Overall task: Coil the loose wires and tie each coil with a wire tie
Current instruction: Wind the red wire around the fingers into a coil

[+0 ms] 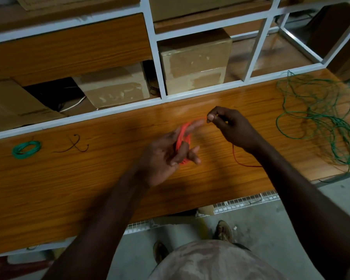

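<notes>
Pinched between thumb and forefinger of the right hand (pixel 224 123): the running strand of the red wire (pixel 238 158), held just beyond the left fingertips and above the wooden bench top (pixel 89 178). Left hand (pixel 166 156): palm up, fingers partly spread, serving as the former; red coil (pixel 183 142) wound in several turns round the fingers, with at least one finger curled over the turns to keep them in place. Remaining length of the red wire: a dark slack tail dropped from under the right wrist, looped on the bench, and ran out of sight behind the right forearm; its full extent could not be told. Step in hand, by judgement: coiling of the red wire, winding unfinished, tie not yet applied. Next move, by judgement: the right hand to carry the strand round the left fingers again, feeding slack evenly so the turns lay side by side and did not slip off the fingertips. Also entered: one small green coil (pixel 26 149), lying at the far left of the bench, whether tied could not be made out; two short dark wire ties (pixel 75 145), crossed, just beside it; one large tangle of loose green wire (pixel 319 118), uncoiled, at the right end, well apart from both hands.
</notes>
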A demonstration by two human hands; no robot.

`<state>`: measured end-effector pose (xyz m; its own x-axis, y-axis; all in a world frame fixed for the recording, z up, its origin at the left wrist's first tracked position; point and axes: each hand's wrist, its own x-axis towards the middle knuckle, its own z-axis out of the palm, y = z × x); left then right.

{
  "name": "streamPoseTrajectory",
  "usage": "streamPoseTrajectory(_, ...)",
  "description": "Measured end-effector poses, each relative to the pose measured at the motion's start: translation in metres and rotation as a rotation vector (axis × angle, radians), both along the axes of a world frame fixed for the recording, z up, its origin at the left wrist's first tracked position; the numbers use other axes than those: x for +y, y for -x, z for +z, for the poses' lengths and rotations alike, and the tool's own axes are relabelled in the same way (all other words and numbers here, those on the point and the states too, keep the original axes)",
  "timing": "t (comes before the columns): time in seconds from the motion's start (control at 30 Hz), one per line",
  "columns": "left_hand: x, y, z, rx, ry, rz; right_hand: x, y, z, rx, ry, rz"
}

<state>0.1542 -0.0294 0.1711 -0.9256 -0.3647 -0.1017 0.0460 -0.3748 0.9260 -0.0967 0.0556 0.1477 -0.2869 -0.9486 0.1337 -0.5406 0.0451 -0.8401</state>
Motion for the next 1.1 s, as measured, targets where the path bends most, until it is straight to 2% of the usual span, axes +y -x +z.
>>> streamPoseTrajectory(0.17, -0.011, 0.005, 0.019, 0.27, -0.294, 0.184, 0.004, -0.021, -0.025, -0.016, -0.086, 0.114)
streamPoseTrajectory(0.33, -0.029, 0.021, 0.027, 0.37, -0.315, 0.374, 0.015, -0.052, -0.031, -0.116, -0.146, 0.301)
streamPoseTrajectory(0.47, -0.04, 0.033, 0.018, 0.363, -0.246, 0.521, 0.023, -0.06, -0.01, -0.147, -0.173, 0.35)
streamPoseTrajectory(0.57, -0.041, 0.037, 0.008, 0.306, -0.126, 0.546, 0.031, -0.055, 0.003, -0.083, -0.222, 0.367)
streamPoseTrajectory(0.63, -0.04, 0.039, 0.003, 0.204, 0.073, 0.551, 0.036, -0.054, 0.013, -0.032, -0.252, 0.403)
streamPoseTrajectory(0.7, -0.04, 0.042, -0.005, 0.02, 0.32, 0.562, 0.039, -0.055, 0.022, 0.001, -0.267, 0.441)
streamPoseTrajectory(0.8, -0.041, 0.041, -0.021, -0.221, 0.629, 0.542, 0.041, -0.055, 0.035, 0.028, -0.224, 0.447)
streamPoseTrajectory(0.87, -0.039, 0.036, -0.032, -0.298, 0.701, 0.488, 0.04, -0.05, 0.044, 0.083, -0.174, 0.398)
streamPoseTrajectory(0.97, -0.028, 0.029, -0.041, -0.313, 0.668, 0.321, 0.033, -0.032, 0.053, 0.211, -0.08, 0.304)
streamPoseTrajectory(1.1, -0.003, 0.024, -0.039, -0.175, 0.423, 0.032, 0.02, -0.009, 0.062, 0.3, 0.036, 0.24)
